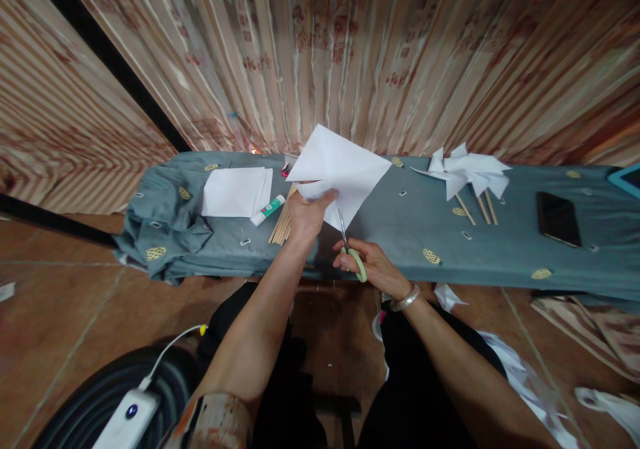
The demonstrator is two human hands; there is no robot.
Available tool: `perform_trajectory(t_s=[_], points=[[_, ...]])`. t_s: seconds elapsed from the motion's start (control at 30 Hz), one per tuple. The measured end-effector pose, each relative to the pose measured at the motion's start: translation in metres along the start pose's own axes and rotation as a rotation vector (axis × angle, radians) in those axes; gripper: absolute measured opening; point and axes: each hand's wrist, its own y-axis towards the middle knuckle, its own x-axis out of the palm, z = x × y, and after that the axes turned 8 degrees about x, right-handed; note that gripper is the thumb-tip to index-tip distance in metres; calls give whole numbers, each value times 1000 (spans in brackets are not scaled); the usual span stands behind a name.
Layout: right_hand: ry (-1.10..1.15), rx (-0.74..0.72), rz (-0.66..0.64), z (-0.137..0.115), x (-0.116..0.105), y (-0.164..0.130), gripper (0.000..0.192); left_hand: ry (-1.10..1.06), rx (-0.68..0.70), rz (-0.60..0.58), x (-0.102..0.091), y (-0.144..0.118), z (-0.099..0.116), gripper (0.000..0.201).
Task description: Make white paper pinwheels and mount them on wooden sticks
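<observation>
Head view shows my left hand [307, 212] pinching the lower edge of a folded white paper sheet [337, 169], holding it up above the bench draped in grey-blue cloth [500, 249]. My right hand [373, 266] is closed through the pale green loops of a pair of small scissors [350, 249], whose blades point up and meet the sheet's bottom corner. I judge that I am in the middle of snipping into the sheet from that corner. The next move calls for a steady grip with the left hand and short strokes kept straight along the fold. The sheet sits directly above my right hand, just right of my left thumb. Beside my left wrist lie a bundle of thin wooden sticks [283, 222] and a white glue stick [267, 210]; finished white paper pinwheels [467, 172] rest well apart to the right.
</observation>
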Motion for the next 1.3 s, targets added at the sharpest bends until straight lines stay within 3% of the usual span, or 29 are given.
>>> perform_trajectory(t_s=[0.7,1.3], points=[[150,50,22,-1,8,2,38,-5,24,19,-2,4,2,29],[134,77,35,1,11,4,41,-8,53,20,-4,6,0,28]])
